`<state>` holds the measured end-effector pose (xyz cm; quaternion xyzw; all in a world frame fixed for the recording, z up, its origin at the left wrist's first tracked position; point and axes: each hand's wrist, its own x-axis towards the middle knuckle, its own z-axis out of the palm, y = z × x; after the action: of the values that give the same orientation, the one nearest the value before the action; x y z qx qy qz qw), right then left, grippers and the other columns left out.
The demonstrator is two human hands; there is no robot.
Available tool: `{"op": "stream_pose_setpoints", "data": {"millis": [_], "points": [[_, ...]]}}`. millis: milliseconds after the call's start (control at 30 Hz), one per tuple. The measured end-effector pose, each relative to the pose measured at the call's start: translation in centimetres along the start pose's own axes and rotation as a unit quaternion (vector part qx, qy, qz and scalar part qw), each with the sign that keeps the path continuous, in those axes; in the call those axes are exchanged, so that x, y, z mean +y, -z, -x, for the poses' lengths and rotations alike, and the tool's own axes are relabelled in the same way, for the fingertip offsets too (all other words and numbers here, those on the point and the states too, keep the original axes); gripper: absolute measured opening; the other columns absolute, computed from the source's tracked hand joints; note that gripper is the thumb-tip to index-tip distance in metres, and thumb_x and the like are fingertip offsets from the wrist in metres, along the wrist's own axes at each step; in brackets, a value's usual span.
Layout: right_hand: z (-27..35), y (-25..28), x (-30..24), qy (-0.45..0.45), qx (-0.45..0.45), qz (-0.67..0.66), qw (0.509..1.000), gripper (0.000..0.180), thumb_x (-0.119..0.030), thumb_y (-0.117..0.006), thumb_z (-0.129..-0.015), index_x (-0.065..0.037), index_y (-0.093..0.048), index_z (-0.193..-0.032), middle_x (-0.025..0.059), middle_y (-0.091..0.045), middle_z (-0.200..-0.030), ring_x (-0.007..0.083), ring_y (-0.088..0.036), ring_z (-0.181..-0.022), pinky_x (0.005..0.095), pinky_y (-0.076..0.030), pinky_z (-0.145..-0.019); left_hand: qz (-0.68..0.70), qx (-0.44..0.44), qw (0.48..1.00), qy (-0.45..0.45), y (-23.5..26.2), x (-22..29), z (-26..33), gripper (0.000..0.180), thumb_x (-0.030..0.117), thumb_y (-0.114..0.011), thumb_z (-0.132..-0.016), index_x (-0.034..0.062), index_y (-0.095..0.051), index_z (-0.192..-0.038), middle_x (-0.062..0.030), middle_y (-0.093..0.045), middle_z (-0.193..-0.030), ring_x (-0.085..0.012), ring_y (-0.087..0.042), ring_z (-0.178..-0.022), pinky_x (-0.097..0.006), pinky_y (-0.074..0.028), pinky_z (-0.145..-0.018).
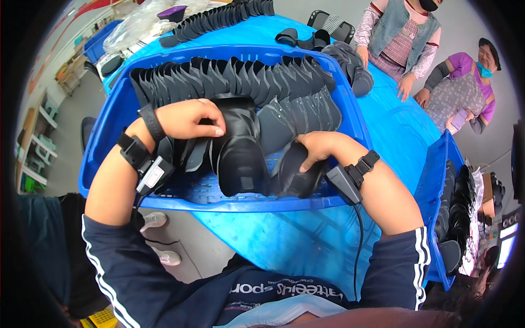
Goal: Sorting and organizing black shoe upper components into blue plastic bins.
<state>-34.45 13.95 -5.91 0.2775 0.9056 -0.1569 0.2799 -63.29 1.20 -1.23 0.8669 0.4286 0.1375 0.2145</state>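
A: Hand status?
B: Right hand (322,150) looks gripped on the near-right black piece (285,175): thumb down its near face, index at the top edge. Rest of those fingers hidden.
A: Left hand (191,120)?
B: Half curled, thumb tip against the left edge of the glossy piece (236,116). Can't tell if it's pinching; fingertips unclear.
A: Where's the stock?
B: Both pieces sit in the near half of the blue crate (235,205), on the blue-covered tabletop (284,240). Near-middle piece (240,161) stands between, just left of the right-hand one, no hand on it. Far row (235,79) runs along the far wall, tightly nested. Shorter dotted row (303,116) in front of it, to the right.
A: Handling?
B: My read: light, thin sheet, preformed curve. Springy, holds shape but flexes. Dull faces should grip OK; the glossy one may slide under a bare thumb.
A: Fragile?
B: Doubt it. Creasing or scuffing the shiny face is the likelier damage.
A: Grip point?
B: Top edge, thumb on near face, fingers behind. Light pinch, don't squash the curve. Nested ones probably cling, so fan the edge and check it's a single. Side edges OK for squaring up.
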Motion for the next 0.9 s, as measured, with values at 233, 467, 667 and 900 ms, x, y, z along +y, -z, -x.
{"op": "stream_pose_setpoints", "data": {"millis": [233,467,667,900], "points": [[-1.4,-0.7,1.5,0.025,-0.018,-0.043,0.999,0.083,-0.034,-0.081,-0.054,-0.001,-0.043,-0.120,0.0201,-0.055,-0.107,0.0326,-0.053,-0.102,0.0357,-0.042,-0.086,0.025,0.024,0.999,0.021,1.4,2.0,0.9,0.020,0.021,-0.059,-0.084,0.0035,-0.062,-0.092,-0.0103,-0.063,-0.087,-0.0230,-0.060,-0.084,-0.032,-0.046,-0.077],[1.0,1.0,0.0,0.009,0.032,-0.041,0.999,0.067,-0.025,-0.080,-0.058,-0.004,-0.050,-0.114,0.0177,-0.057,-0.105,0.0309,-0.054,-0.099,0.0357,-0.043,-0.085,0.040,0.009,0.999,0.032,1.4,2.1,1.3,0.020,0.021,-0.060,-0.083,0.0042,-0.062,-0.094,-0.0083,-0.063,-0.087,-0.0202,-0.060,-0.082,-0.031,-0.046,-0.076],[5.5,3.1,-0.3,0.213,0.162,-0.140,0.953,0.019,0.006,-0.061,-0.061,-0.002,-0.056,-0.077,0.0069,-0.064,-0.083,0.0259,-0.059,-0.083,0.0376,-0.044,-0.074,0.032,0.031,0.999,0.001,2.2,3.5,1.4,0.019,0.019,-0.059,-0.083,0.0039,-0.062,-0.093,-0.0089,-0.063,-0.089,-0.0216,-0.060,-0.085,-0.031,-0.046,-0.077],[8.1,4.4,0.3,0.378,0.447,-0.210,0.783,0.020,0.006,-0.059,-0.055,-0.009,-0.048,-0.049,0.0040,-0.066,-0.080,0.0213,-0.058,-0.088,0.0416,-0.036,-0.092,0.143,0.132,0.981,0.011,2.7,5.3,1.7,0.023,0.015,-0.059,-0.084,0.0021,-0.059,-0.102,-0.0083,-0.060,-0.098,-0.0189,-0.057,-0.093,-0.031,-0.045,-0.081]]}}
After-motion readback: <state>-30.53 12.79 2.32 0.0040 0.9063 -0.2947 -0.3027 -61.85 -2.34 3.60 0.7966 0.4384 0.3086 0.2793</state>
